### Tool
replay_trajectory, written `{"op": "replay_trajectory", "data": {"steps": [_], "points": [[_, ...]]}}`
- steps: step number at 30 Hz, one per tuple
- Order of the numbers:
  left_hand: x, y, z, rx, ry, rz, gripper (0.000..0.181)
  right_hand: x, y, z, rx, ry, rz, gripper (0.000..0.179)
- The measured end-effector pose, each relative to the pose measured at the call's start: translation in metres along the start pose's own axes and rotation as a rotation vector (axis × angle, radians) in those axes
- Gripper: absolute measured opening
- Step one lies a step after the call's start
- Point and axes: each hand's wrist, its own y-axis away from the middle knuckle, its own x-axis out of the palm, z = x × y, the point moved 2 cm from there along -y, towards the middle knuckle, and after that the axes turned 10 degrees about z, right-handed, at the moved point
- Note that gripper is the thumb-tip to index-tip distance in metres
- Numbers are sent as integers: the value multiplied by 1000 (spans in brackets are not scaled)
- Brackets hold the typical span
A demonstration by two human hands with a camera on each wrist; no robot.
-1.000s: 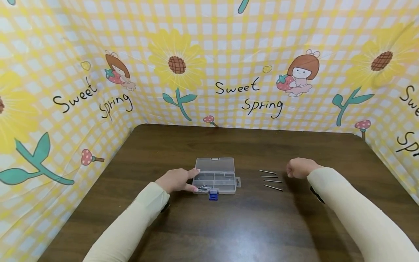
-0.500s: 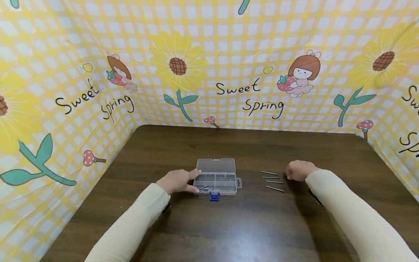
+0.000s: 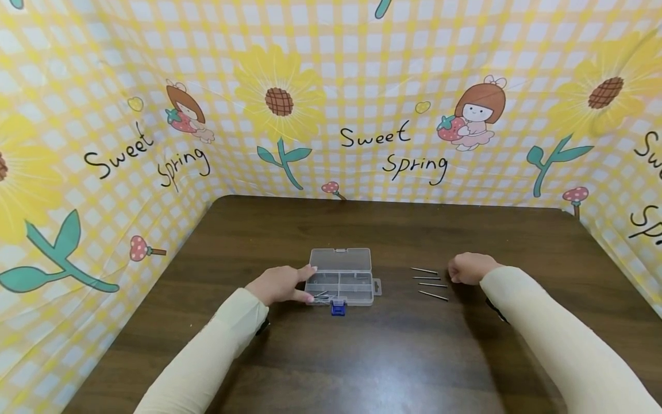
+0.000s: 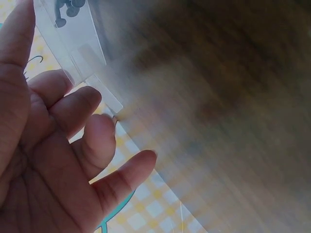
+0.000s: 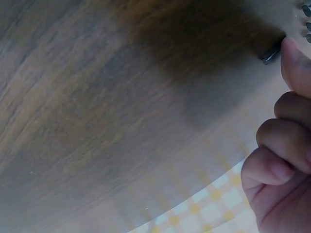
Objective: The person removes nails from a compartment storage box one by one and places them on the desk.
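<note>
In the head view my left hand holds the left end of a clear plastic compartment box, thumb at the front corner and index finger at the back. The box's lid is tipped back, and several nails lie in its front left compartment. Loosely bent fingers show in the left wrist view. My right hand is curled low over the table, right of a column of loose nails. In the right wrist view its thumb meets a dark nail, pinched at the fingertips; the rest of that nail is hidden.
A blue latch hangs at the box's front, and a hanging tab sticks out on its right. The dark wooden table meets a yellow checked cloth at the back and sides.
My right hand has shifted slightly left, closer to the loose nails. My left hand stays on the box, and the nails on the table lie as before.
</note>
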Motion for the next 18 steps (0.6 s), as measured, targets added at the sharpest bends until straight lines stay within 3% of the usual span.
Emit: {"op": "replay_trajectory", "data": {"steps": [18], "points": [[-2,-1,-1,-5,4,14,77,-13,3,6,-23,-30,-32,6]]}}
